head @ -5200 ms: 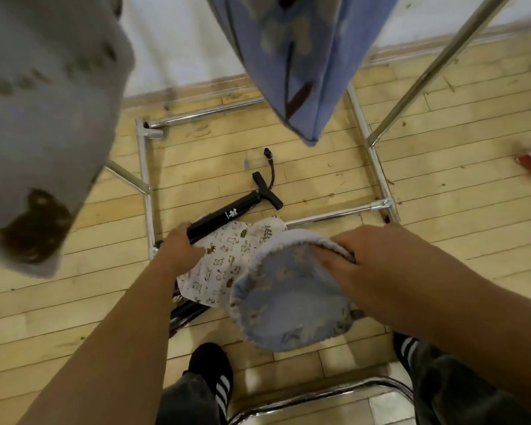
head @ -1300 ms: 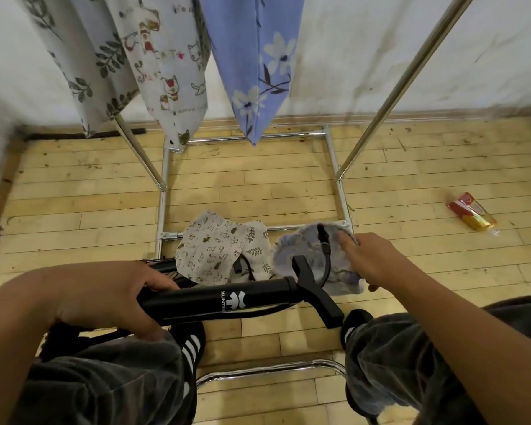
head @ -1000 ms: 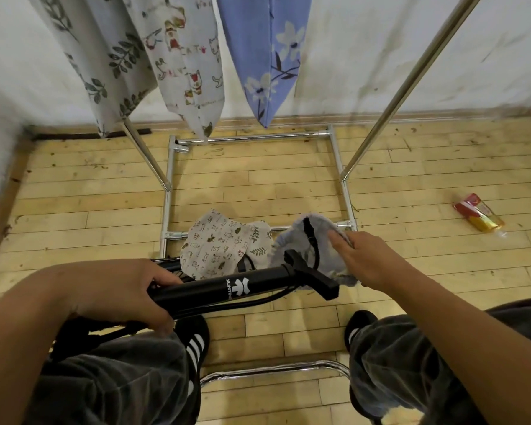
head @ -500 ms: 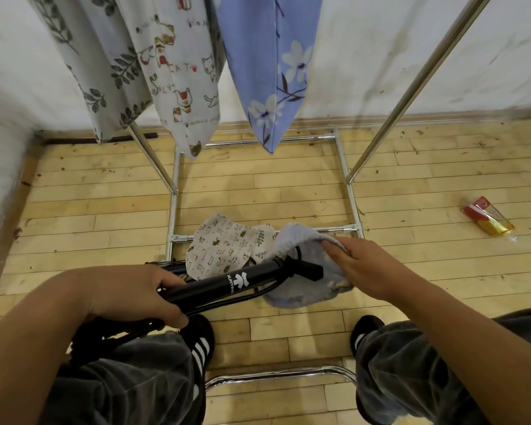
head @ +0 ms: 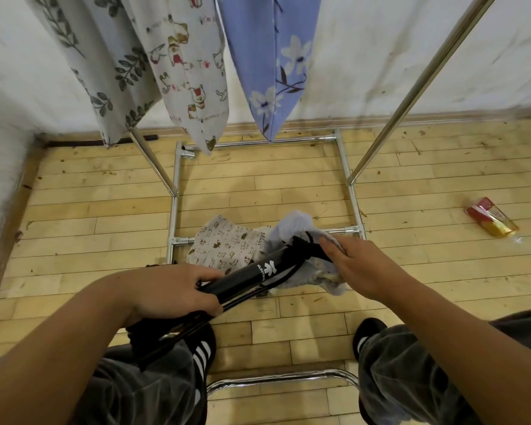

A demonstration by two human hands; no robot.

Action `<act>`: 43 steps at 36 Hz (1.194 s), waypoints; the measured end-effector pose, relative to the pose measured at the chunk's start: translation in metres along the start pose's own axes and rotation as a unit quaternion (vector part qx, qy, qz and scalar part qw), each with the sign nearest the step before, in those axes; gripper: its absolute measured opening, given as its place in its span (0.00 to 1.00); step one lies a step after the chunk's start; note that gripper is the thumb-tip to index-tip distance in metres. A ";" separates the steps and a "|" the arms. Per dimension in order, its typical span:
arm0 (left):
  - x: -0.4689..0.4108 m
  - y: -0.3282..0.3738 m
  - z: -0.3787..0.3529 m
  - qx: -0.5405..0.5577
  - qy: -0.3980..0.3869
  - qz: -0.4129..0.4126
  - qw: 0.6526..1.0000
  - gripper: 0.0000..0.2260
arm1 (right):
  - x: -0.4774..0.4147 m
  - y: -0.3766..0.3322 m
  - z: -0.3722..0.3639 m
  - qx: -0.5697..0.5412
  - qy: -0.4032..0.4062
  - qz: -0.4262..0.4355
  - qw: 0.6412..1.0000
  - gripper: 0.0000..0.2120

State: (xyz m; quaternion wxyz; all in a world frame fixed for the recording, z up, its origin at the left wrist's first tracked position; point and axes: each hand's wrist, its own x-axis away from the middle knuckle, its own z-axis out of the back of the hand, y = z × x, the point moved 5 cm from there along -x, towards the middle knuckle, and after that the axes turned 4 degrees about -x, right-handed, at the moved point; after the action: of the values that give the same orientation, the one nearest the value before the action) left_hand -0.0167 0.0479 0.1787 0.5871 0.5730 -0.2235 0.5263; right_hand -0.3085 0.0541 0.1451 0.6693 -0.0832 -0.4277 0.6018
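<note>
My left hand (head: 172, 291) grips the barrel of a black hand pump (head: 258, 273), which slants up to the right across my lap. My right hand (head: 360, 263) pinches a pale blue cloth (head: 292, 227) at the pump's far end, where the black T-shaped handle pokes against the fabric. The cloth is bunched over and partly around that end. A cream cloth with small animal prints (head: 221, 248) lies on the floor just behind the pump.
A chrome clothes rack (head: 350, 185) stands on the wooden floor; a leaf-print, a cat-print and a blue flowered cloth (head: 273, 65) hang from it. A red and yellow packet (head: 491, 220) lies at the right. A chrome tube (head: 282, 378) curves between my feet.
Over the last second my right hand has drawn the blue cloth up off the floor and over the pump's handle end. My left hand keeps the same grip on the barrel.
</note>
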 end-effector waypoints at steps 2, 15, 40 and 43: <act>-0.001 0.004 -0.003 0.023 -0.018 0.000 1.000 0.14 | -0.001 -0.001 0.000 0.003 -0.003 -0.004 1.000 0.19; -0.010 0.036 -0.006 0.045 -0.024 -0.025 0.998 0.25 | -0.003 -0.016 -0.007 -0.102 -0.040 -0.003 0.994 0.23; -0.019 0.060 -0.017 0.112 -0.027 -0.088 0.989 0.22 | 0.010 -0.056 -0.026 -0.174 -0.115 0.070 0.976 0.19; -0.025 0.059 -0.017 0.107 -0.016 -0.073 0.991 0.21 | 0.011 -0.061 -0.029 -0.211 -0.114 0.082 0.967 0.22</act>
State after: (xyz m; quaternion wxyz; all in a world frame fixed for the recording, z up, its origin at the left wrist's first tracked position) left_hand -0.0825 0.0423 0.1782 0.5557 0.6557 -0.1323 0.4937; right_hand -0.2452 0.0590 0.1705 0.5316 -0.1880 -0.6100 0.5567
